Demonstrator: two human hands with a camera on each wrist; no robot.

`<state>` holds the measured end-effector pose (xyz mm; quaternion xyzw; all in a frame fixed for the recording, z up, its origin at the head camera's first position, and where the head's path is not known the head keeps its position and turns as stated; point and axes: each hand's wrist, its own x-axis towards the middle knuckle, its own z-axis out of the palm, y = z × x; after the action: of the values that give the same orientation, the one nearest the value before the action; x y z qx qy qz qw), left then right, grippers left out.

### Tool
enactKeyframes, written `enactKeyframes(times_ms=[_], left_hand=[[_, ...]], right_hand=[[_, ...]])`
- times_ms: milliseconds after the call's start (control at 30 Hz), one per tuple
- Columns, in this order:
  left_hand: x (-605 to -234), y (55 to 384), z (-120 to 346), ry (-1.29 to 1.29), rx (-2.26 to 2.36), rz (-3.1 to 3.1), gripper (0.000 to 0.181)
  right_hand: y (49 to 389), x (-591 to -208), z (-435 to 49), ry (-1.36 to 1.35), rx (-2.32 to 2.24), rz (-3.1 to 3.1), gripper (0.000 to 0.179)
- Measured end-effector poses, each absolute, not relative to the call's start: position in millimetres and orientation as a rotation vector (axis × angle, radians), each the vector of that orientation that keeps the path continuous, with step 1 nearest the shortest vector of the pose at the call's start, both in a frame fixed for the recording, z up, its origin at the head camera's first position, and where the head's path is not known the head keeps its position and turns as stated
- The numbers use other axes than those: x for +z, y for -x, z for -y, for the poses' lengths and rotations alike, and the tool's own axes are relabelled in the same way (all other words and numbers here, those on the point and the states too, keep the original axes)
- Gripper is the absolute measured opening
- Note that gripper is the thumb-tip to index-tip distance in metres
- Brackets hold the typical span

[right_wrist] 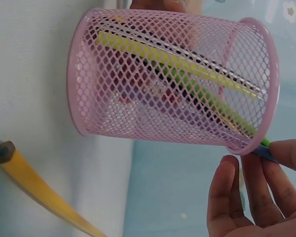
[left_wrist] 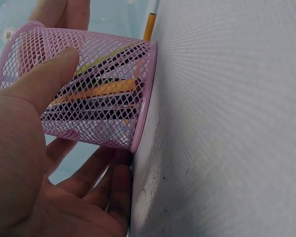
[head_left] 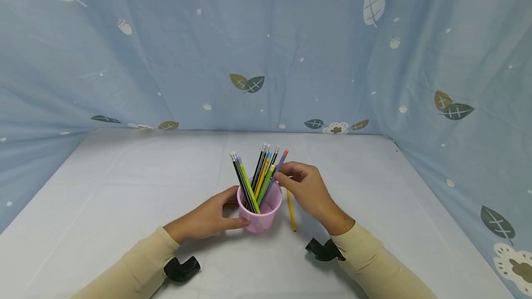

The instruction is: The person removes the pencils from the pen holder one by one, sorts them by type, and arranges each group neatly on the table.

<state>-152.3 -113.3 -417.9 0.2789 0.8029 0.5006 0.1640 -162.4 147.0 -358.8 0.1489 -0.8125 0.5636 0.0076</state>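
Note:
A pink mesh pencil cup [head_left: 268, 218] stands upright on the table with several pencils in it: black, lime-yellow, orange and green ones [head_left: 264, 183]. My left hand [head_left: 212, 213] holds the cup from its left side, thumb on the near wall and fingers behind, as the left wrist view also shows. At the cup's right rim, my right hand [head_left: 305, 188] pinches a purple pencil [head_left: 281, 162] with an orange-red end between thumb and index finger. That pencil's lower part is inside the cup. Just right of the cup, a yellow pencil [right_wrist: 44, 192] lies on the table.
A white cloth covers the table [head_left: 137, 174]. Blue curtains [head_left: 187, 50] with leaf prints hang behind it and along both sides. A black curved fitting [head_left: 182, 269] sits at the left wrist, and another black fitting [head_left: 324, 249] at the right wrist.

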Motion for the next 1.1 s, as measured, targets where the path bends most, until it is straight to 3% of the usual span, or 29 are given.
enactKeyframes(times_ms=[1100], left_hand=[[-418.3, 152.2, 113.0, -0.806, 1.413, -2.311, 0.079]], right_hand=[[155.3, -331.1, -160.1, -0.513, 1.875, 2.191, 0.015]])
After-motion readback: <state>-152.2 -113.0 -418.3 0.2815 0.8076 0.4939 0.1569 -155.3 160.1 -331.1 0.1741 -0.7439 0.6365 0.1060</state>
